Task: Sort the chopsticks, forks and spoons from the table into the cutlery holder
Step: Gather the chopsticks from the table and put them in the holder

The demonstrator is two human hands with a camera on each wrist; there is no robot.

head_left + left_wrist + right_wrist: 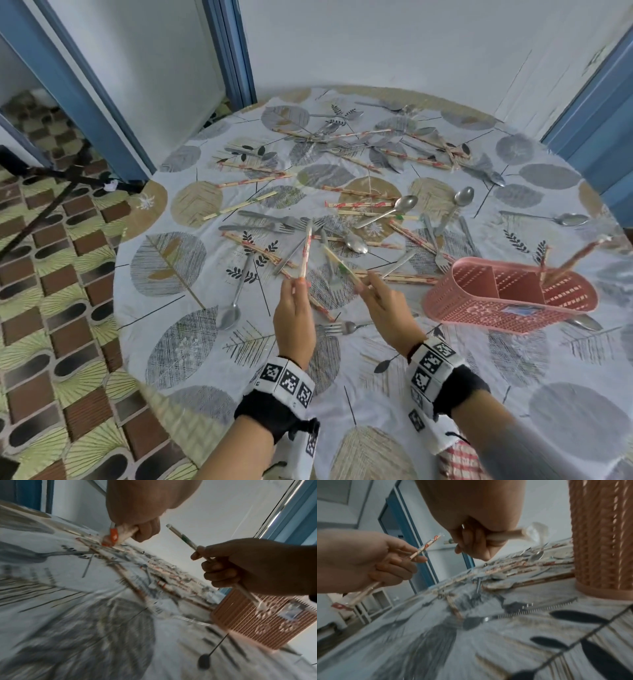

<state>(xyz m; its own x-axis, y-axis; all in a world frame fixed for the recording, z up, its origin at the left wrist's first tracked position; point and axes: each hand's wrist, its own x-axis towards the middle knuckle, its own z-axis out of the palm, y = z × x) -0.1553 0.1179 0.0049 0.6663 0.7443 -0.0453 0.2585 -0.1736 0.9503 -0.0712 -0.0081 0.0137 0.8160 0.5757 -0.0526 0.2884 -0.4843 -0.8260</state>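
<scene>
My left hand (295, 291) pinches a wrapped chopstick pair with red print (306, 251) and holds it up over the table's middle. Beside it, my right hand (371, 291) grips another wrapped pair with a green mark (337, 263), pointing up and left. The left wrist view shows my left hand (142, 530) curled on the red-printed chopsticks (114, 534) and my right hand (223, 568) round the green-marked chopsticks (184, 538). The pink cutlery holder (479, 308) stands right of my hands, with a few chopsticks (575, 260) in its right compartment. Spoons (387, 212), forks (263, 219) and wrapped chopsticks (257, 180) lie scattered.
The round table (205, 346) has a leaf-print cloth. A spoon (227, 315) and a fork (342, 327) lie close to my hands. Another spoon (587, 322) sticks out from behind the holder. Tiled floor (68, 274) and a black tripod (51, 202) lie past the left edge.
</scene>
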